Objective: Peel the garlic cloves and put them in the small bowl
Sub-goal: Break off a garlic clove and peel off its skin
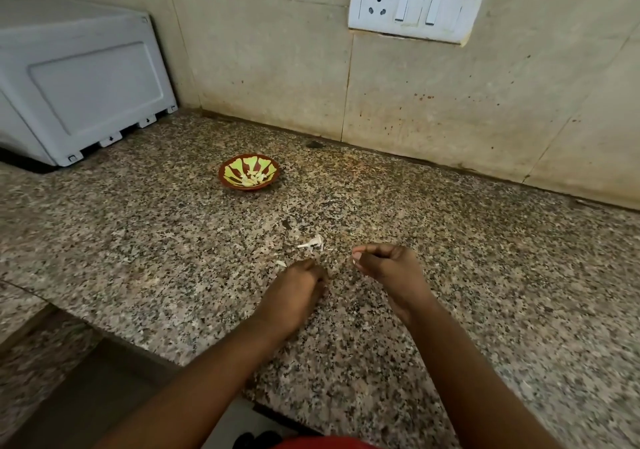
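The small bowl [228, 178], brown with a yellow-green pattern, stands on the granite counter [138, 241] towards the back, with several peeled garlic cloves [252, 179] in it. My left hand [298, 289] rests on the counter well in front of the bowl. Its fingers are curled under, and what they hold is hidden. My right hand [388, 272] hovers just right of it, its fingers curled and its fingertips pinching a small white garlic piece [354, 261]. Loose white garlic skins [313, 242] lie on the counter just beyond both hands.
A white appliance [79, 78] stands at the back left. A tiled wall runs behind the counter and carries a socket and switch plate [415, 7]. The counter's front edge steps back at the lower left.
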